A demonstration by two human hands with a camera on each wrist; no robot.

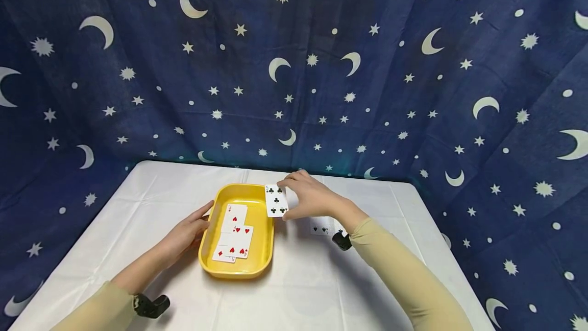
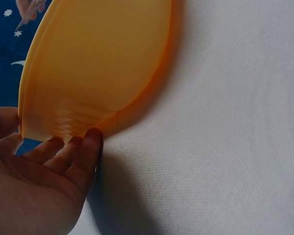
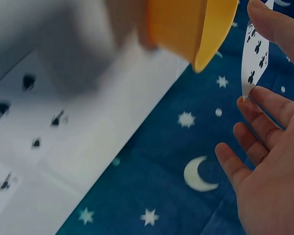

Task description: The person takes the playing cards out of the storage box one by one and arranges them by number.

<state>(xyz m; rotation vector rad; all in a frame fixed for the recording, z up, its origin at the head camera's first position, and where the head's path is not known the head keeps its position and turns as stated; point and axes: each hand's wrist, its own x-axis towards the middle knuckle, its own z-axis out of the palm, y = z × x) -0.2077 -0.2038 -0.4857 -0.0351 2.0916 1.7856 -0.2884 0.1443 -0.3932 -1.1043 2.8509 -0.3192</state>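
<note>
My right hand pinches a five of clubs by its edges, thumb on one side and fingertips on the other. The playing card stands face toward me over the right rim of a yellow tray. Inside the tray lie an ace of hearts, another hearts card overlapping it, and a diamonds card partly covered beneath. My left hand rests its fingertips against the tray's left side; in the left wrist view the fingers touch the outer wall.
Right of the tray, face-up spades cards lie on the white tablecloth, partly hidden under my right forearm. A clubs card shows beside them in the right wrist view. A dark blue curtain with moons and stars hangs behind the table.
</note>
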